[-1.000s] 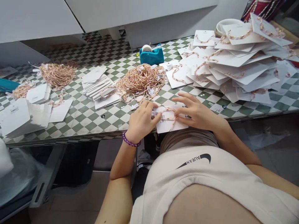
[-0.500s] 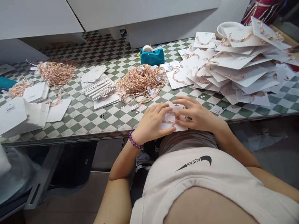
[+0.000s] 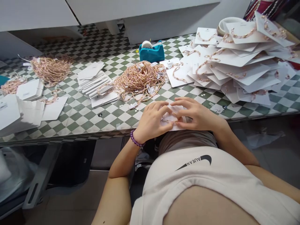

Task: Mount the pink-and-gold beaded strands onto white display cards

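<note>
A white display card (image 3: 176, 110) lies at the table's front edge, mostly covered by my hands. A thin pink-gold beaded bracelet (image 3: 170, 119) sits on it. My left hand (image 3: 151, 121), with a purple bead bracelet (image 3: 135, 138) on its wrist, pinches the beads from the left. From the right, my right hand (image 3: 196, 114) holds the same strand with its fingertips. The two hands nearly meet above the card, hiding much of the strand.
The green-and-white checkered table (image 3: 93, 120) holds a tangled pile of beaded strands (image 3: 138, 79), another pile (image 3: 51, 70), stacked blank cards (image 3: 92, 79), a heap of cards with bracelets (image 3: 234, 59) and a teal tape dispenser (image 3: 152, 52).
My left hand has moved in over the card towards my right hand, and the fingers now cover more of the bracelet. The view has shifted slightly.
</note>
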Motion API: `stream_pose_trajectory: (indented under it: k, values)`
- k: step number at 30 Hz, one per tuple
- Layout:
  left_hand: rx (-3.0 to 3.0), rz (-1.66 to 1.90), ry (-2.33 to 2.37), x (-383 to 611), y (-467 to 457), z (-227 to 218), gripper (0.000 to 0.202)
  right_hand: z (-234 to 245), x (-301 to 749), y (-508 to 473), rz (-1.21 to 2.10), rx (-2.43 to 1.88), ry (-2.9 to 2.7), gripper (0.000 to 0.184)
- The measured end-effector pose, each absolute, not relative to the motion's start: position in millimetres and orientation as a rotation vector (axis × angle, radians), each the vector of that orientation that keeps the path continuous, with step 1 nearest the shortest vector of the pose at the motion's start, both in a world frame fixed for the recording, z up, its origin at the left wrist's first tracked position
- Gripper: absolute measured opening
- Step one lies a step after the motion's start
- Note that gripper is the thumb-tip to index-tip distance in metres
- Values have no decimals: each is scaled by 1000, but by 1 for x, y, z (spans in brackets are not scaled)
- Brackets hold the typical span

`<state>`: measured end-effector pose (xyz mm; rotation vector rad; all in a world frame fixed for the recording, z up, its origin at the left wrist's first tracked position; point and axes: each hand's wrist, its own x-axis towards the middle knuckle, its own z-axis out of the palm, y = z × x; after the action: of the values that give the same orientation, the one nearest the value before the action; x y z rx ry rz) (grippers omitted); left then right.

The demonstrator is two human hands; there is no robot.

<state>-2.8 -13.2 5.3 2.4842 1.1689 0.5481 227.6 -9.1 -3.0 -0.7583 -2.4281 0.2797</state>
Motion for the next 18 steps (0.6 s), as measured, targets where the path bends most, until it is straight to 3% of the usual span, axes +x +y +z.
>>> stream_pose_trajectory:
  k: [8, 18]
  values:
    - [2483, 675, 1172, 1, -15, 4, 13, -3, 229, -7, 299, -753, -2397, 19]
    - [2488, 610, 1209, 3, -16, 7, 18, -3, 225, -8, 172, -740, -2458, 15]
